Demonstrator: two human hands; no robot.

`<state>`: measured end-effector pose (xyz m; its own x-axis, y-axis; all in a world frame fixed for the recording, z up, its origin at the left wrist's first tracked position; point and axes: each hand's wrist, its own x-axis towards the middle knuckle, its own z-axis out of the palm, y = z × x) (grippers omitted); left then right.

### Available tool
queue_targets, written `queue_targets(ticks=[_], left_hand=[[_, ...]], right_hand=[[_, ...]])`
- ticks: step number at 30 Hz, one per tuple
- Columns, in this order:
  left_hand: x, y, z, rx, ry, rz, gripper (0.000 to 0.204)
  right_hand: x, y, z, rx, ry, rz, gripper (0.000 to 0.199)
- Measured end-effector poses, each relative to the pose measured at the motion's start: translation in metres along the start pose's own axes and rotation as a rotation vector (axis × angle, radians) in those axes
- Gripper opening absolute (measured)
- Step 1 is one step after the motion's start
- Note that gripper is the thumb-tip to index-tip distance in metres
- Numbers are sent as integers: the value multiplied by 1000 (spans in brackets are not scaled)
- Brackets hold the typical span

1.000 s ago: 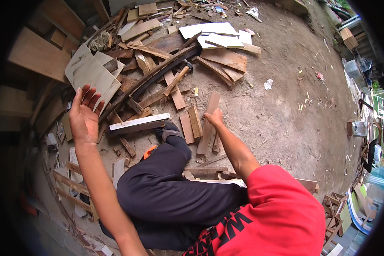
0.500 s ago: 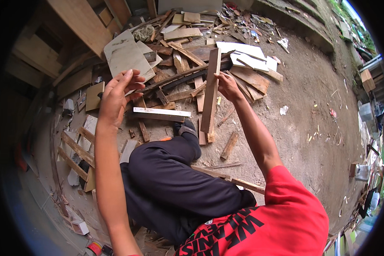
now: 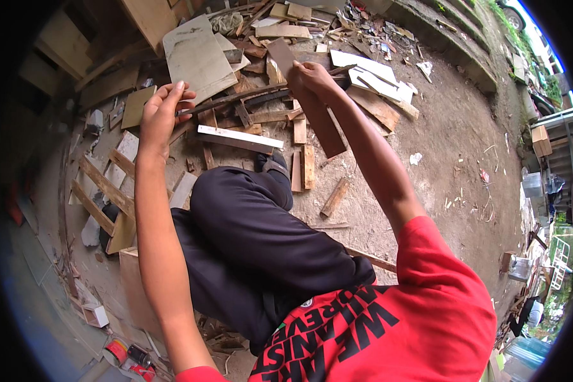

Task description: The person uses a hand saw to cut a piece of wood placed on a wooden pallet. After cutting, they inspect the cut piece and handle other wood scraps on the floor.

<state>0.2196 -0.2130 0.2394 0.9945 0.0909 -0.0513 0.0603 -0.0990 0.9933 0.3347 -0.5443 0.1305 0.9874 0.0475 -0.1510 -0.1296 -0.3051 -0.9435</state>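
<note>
right hand (image 3: pixel 312 75) grips one brown plank (image 3: pixel 312 108); left hand (image 3: pixel 161 114) open, holding nothing.

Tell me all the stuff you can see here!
plank: one, brown, lifted in the right hand above the pile
white board: one, white, flat by the shoe
grey sheet: one, grey, top of the pile
white sheets: a few, white, top right of the pile
wood scraps: many, brown, spread on the dirt
shoe: one, dark, beside the white board
trousers: one pair, black, knee bent
shirt: one, red, bottom
left hand: one, raised open, holding nothing
right hand: one, grip closed on the plank
</note>
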Motion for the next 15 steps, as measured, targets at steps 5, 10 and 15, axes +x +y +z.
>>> queue_targets(ticks=[5, 10, 15], left_hand=[[-3, 1, -2, 156, -41, 68, 34], [6, -4, -26, 197, -76, -44, 48], [-14, -13, -25, -319, -168, -213, 51]], right_hand=[[6, 4, 19, -36, -139, 70, 44], [49, -65, 68, 236, -74, -44, 56], [21, -197, 161, 477, -225, -165, 47]])
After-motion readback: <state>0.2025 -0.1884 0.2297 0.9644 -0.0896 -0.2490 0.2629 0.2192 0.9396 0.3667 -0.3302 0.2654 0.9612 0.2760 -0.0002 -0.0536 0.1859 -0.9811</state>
